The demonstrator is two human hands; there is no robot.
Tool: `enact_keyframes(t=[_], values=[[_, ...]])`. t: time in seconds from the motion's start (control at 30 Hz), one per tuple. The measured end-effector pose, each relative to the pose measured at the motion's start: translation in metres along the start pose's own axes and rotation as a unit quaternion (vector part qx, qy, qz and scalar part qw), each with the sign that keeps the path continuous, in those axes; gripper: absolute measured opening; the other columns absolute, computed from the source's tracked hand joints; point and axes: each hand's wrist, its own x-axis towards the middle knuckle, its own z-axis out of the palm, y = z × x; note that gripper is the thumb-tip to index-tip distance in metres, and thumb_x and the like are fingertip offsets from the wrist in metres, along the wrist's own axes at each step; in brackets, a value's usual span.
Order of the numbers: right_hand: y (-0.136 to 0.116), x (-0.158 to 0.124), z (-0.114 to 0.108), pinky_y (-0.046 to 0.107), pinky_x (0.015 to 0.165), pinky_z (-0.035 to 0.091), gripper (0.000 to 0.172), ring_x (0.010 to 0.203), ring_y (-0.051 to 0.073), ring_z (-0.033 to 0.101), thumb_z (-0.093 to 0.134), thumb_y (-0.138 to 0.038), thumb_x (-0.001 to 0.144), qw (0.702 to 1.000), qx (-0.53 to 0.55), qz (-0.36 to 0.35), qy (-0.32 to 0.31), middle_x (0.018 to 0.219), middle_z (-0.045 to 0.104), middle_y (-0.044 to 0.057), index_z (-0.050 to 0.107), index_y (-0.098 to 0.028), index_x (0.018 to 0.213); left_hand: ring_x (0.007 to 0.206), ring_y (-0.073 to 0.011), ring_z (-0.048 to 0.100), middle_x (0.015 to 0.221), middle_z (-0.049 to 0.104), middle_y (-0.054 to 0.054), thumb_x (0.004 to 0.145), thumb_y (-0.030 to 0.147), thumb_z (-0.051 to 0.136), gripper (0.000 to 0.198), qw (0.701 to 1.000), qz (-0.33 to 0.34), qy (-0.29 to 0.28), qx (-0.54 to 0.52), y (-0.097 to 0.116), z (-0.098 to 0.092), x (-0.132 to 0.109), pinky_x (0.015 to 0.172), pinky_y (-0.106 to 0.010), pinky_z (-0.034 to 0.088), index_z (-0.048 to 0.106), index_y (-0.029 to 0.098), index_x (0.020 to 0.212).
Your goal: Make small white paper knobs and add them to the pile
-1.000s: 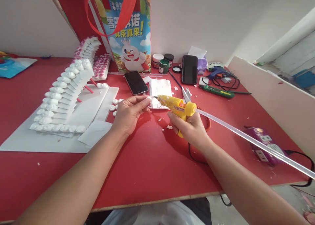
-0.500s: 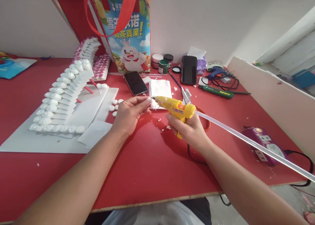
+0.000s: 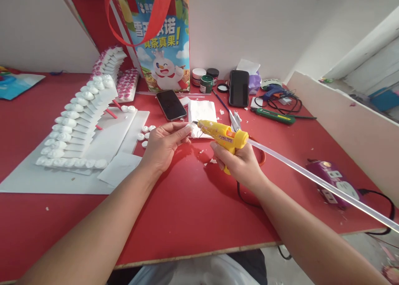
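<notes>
My right hand [image 3: 238, 158] is wrapped round the handle of a yellow hot glue gun [image 3: 218, 132]. A long clear glue stick [image 3: 299, 168] sticks out of its back end. My left hand [image 3: 166, 145] pinches a small white piece [image 3: 190, 127], mostly hidden by the fingers; it resembles the white rosettes [image 3: 145, 137] lying to the left. The gun's nozzle is at this piece. Further left stands a white stepped model [image 3: 87, 125], edged with rows of white rosettes, on a white board [image 3: 25, 179]. Folded white paper [image 3: 202, 110] lies behind the nozzle.
A phone [image 3: 171, 105], paint jars [image 3: 206, 84] and a second dark phone [image 3: 239, 88] lie at the back. Scissors [image 3: 234, 120], a green utility knife [image 3: 274, 115] and a purple power strip [image 3: 333, 183] are on the right. A tall printed bag [image 3: 165, 39] stands behind.
The glue gun's nozzle has shifted very slightly away from the piece in my left hand. Otherwise both hands hold nearly the same pose, and the view has moved a little.
</notes>
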Motion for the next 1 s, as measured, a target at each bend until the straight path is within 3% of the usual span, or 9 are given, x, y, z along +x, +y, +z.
enact_keyframes(t=[0.3, 0.43, 0.57, 0.7, 0.83, 1.0], values=[[-0.006, 0.0, -0.002, 0.027, 0.049, 0.037, 0.044, 0.047, 0.01, 0.044, 0.064, -0.044, 0.091, 0.999, 0.009, -0.006, 0.036, 0.049, 0.047, -0.003, 0.047, -0.021, 0.059, 0.062, -0.0105, 0.061, 0.072, 0.073, -0.002, 0.06, 0.03, 0.095, 0.027, 1.0, 0.003, -0.002, 0.01, -0.001, -0.002, 0.0, 0.069, -0.029, 0.052, 0.08, 0.017, 0.078], [-0.01, 0.002, -0.009, 0.027, 0.047, 0.037, 0.036, 0.046, 0.01, 0.045, 0.066, -0.041, 0.088, 0.995, 0.02, -0.01, 0.097, 0.05, 0.05, -0.002, 0.052, -0.02, 0.061, 0.061, -0.0092, 0.061, 0.072, 0.073, -0.002, 0.061, 0.029, 0.095, 0.026, 1.0, -0.004, -0.003, 0.009, -0.001, -0.002, 0.0, 0.068, -0.027, 0.052, 0.08, 0.016, 0.078], [-0.014, 0.011, -0.041, 0.026, 0.046, 0.036, 0.034, 0.046, 0.011, 0.046, 0.071, -0.046, 0.083, 0.974, -0.091, 0.025, 0.206, 0.051, 0.053, -0.001, 0.063, -0.018, 0.066, 0.061, -0.0094, 0.062, 0.072, 0.073, -0.002, 0.063, 0.028, 0.094, 0.025, 1.0, -0.005, -0.008, 0.006, -0.001, -0.002, -0.001, 0.068, -0.026, 0.053, 0.08, 0.017, 0.079], [-0.003, 0.018, -0.088, 0.026, 0.049, 0.038, 0.038, 0.051, 0.012, 0.05, 0.07, -0.051, 0.083, 0.946, -0.193, 0.066, 0.252, 0.054, 0.057, 0.001, 0.068, -0.016, 0.069, 0.06, -0.0097, 0.061, 0.069, 0.072, -0.001, 0.063, 0.029, 0.094, 0.026, 1.0, -0.01, -0.008, 0.015, -0.001, -0.002, -0.002, 0.067, -0.027, 0.053, 0.08, 0.017, 0.082], [0.025, 0.012, -0.118, 0.027, 0.048, 0.035, 0.038, 0.05, 0.012, 0.044, 0.072, -0.052, 0.078, 0.915, -0.247, 0.119, 0.297, 0.053, 0.05, -0.002, 0.061, -0.018, 0.066, 0.06, -0.0097, 0.061, 0.071, 0.072, -0.001, 0.063, 0.029, 0.094, 0.026, 1.0, -0.009, -0.017, 0.011, 0.0, -0.001, -0.004, 0.066, -0.026, 0.052, 0.081, 0.017, 0.081], [0.05, 0.007, -0.129, 0.029, 0.048, 0.027, 0.053, 0.05, 0.01, 0.03, 0.067, -0.059, 0.079, 0.883, -0.333, 0.14, 0.299, 0.047, 0.032, -0.005, 0.04, -0.023, 0.051, 0.062, -0.0083, 0.062, 0.073, 0.073, -0.001, 0.066, 0.028, 0.092, 0.024, 1.0, 0.0, -0.025, 0.016, -0.001, -0.001, -0.004, 0.068, -0.024, 0.053, 0.082, 0.018, 0.085]])
